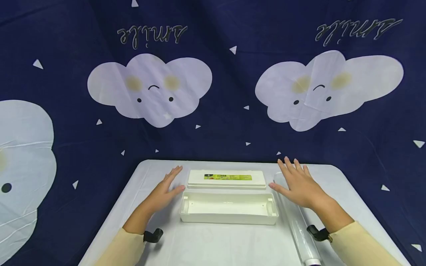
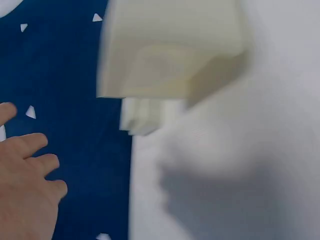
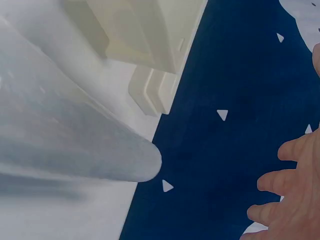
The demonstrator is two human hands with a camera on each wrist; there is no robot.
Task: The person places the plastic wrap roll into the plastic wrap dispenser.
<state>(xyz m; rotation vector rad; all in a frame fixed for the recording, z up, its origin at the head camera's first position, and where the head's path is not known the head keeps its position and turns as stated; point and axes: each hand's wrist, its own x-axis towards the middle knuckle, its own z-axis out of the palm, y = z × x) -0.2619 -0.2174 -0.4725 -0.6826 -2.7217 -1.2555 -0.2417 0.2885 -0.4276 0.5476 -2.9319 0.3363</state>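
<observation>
Looking over the head view, we see the dark-blue cloth (image 1: 229, 122) filling the upper frame, with the white worktop (image 1: 213, 244) at lower centre. Down its right side lies the roll of clear film (image 1: 297, 226). At lower centre stands the white box (image 1: 229, 218), uncovered, with nothing visible inside; the lid (image 1: 196, 182) lies just above it in the frame, its green label (image 1: 227, 177) facing up. The right hand (image 1: 299, 187) spreads wide over the roll's upper end; the left hand (image 1: 162, 194), left of the box, has its fingers extended and its thumb apart. Neither holds anything.

We judge this to be a laid-out stage: the lid is off, the pieces lie separately, and no handling is under way. Bringing roll, box and lid together remains undone.

The right wrist view shows us the roll's rounded far end unobstructed at the worktop's edge, partly covered from the head. The left wrist view shows the box end-on, blurred, without the roll. Only the head view gives us the label.
</observation>
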